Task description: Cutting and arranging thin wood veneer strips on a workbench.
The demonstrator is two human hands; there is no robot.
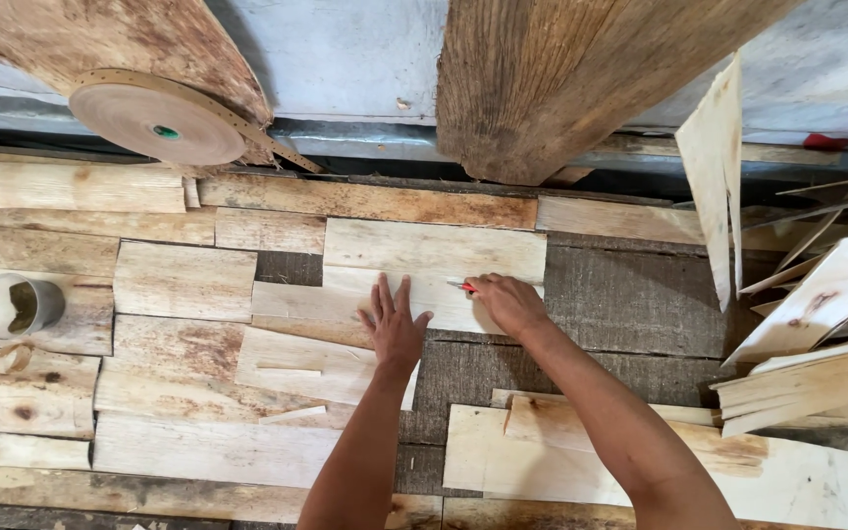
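Observation:
My left hand (393, 325) lies flat, fingers spread, pressing down on a pale sheet of thin wood veneer (434, 270) in the middle of the work surface. My right hand (508, 303) is closed around a small red-handled tool (463, 287), whose tip rests on the same veneer sheet just right of my left hand. Many overlapping veneer pieces (185, 283) cover the surface around both hands.
A roll of brown paper tape (157, 122) hangs at the upper left. A grey cup (18, 305) stands at the left. Loose veneer strips (817, 334) pile up at the right, more sheets (640, 461) lie at the front. Two thick wooden posts (561, 79) rise behind.

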